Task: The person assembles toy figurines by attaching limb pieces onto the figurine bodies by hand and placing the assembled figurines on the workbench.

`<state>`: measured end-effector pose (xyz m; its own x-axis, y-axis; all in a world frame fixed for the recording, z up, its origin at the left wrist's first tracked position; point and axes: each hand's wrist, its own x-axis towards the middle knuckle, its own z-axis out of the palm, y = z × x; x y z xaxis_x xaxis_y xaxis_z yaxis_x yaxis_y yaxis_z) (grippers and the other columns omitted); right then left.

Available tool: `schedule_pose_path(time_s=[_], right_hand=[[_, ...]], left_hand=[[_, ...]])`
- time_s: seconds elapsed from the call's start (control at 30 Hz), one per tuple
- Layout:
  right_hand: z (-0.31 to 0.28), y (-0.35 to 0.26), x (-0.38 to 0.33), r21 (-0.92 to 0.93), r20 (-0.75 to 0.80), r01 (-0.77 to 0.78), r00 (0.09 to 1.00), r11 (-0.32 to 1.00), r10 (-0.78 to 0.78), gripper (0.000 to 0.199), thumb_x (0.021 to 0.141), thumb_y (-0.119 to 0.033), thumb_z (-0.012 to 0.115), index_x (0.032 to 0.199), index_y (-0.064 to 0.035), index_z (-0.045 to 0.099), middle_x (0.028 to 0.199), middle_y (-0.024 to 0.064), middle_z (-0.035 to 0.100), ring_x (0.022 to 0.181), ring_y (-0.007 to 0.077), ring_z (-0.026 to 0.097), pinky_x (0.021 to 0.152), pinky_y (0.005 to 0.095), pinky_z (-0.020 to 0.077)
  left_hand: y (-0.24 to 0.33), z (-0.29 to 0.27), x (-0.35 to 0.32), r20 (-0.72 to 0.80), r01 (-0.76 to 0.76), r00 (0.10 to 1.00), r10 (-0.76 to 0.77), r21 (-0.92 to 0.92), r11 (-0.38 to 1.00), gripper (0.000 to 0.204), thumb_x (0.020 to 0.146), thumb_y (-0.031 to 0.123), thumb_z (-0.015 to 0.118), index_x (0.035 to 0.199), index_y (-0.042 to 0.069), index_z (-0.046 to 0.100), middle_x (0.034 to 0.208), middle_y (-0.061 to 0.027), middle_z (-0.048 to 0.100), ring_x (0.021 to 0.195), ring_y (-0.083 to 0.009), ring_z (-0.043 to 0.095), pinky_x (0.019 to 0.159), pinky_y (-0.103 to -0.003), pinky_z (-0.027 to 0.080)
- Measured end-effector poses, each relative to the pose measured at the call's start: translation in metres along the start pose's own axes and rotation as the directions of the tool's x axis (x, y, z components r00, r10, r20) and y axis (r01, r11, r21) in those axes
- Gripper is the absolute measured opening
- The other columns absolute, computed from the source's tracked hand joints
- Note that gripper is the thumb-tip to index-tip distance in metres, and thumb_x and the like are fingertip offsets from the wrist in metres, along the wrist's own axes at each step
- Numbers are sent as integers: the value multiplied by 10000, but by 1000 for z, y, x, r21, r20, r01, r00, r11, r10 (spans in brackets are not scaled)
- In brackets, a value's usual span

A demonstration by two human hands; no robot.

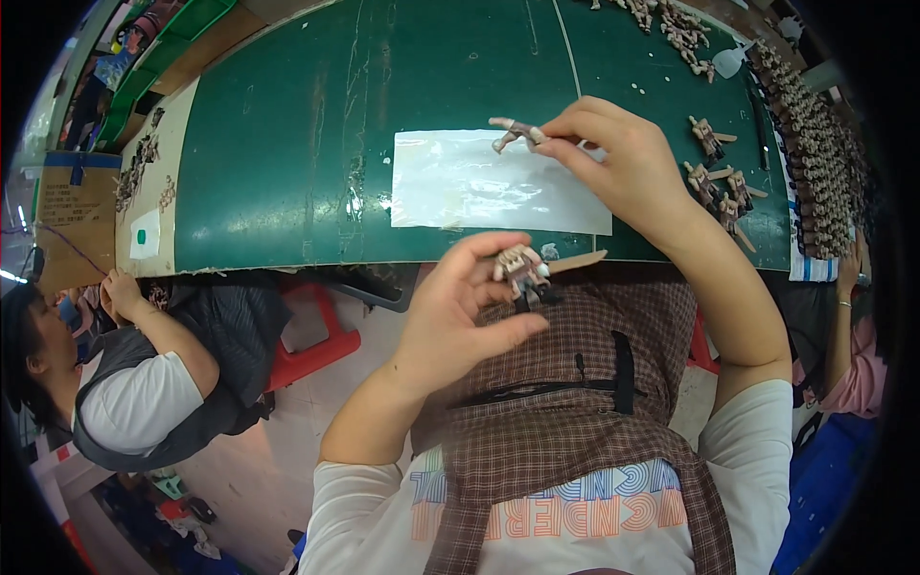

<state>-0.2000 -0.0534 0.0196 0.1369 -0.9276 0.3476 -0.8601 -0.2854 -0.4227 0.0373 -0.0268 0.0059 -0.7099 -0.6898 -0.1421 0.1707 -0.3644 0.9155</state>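
My left hand (458, 302) grips a small brown and grey toy figure (520, 269) mounted on a flat wooden stick (578, 261), held just below the table's near edge over my checked apron. My right hand (613, 158) pinches a small tan figure part (513, 133) between thumb and fingers, above a shiny white plastic sheet (479, 187) lying on the green table mat (287, 144).
Three finished figures on sticks (719, 182) lie right of my right hand. Dense rows of figures (815, 144) line the table's right edge, and a loose pile (671, 24) sits at the far side. One person sits at the lower left (144, 383); another person's arm (848, 278) shows at right.
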Motion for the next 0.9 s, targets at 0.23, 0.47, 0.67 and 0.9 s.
schedule_pose_path(time_s=[0.23, 0.47, 0.67, 0.9], right_hand=[[-32, -36, -58, 377, -185, 200, 973, 904, -139, 215, 698, -19, 782, 892, -47, 693, 939, 96, 680, 816, 228, 670, 685, 312, 535], [-34, -35, -80, 367, -163, 302, 952, 880, -259, 254, 668, -36, 766, 912, -47, 696, 958, 94, 669, 791, 241, 657, 662, 318, 520], [-38, -32, -87, 323, -193, 330, 940, 887, -280, 241, 676, -43, 748, 911, -44, 698, 963, 95, 668, 778, 238, 651, 644, 315, 506], [-39, -32, -93, 214, -255, 402, 903, 890, -347, 243, 679, -56, 710, 917, -7, 696, 961, 122, 663, 773, 234, 650, 617, 309, 492]], left_hand=[[11, 8, 4, -49, -79, 993, 106, 382, 921, 689, 699, -147, 712, 1337, -28, 482, 1284, -69, 414, 1115, -145, 539, 927, -258, 478], [20, 24, 6, 3, -66, 997, 75, 502, 862, 701, 665, -162, 709, 1320, -6, 513, 1269, -66, 418, 1124, -132, 528, 957, -260, 462], [19, 32, 6, 19, -93, 995, 95, 461, 882, 698, 661, -165, 715, 1312, -18, 510, 1268, -67, 424, 1133, -137, 526, 959, -262, 462], [15, 36, 5, 56, -181, 983, 173, 384, 905, 760, 639, -152, 756, 1337, -26, 483, 1340, -89, 422, 1190, -160, 513, 997, -280, 452]])
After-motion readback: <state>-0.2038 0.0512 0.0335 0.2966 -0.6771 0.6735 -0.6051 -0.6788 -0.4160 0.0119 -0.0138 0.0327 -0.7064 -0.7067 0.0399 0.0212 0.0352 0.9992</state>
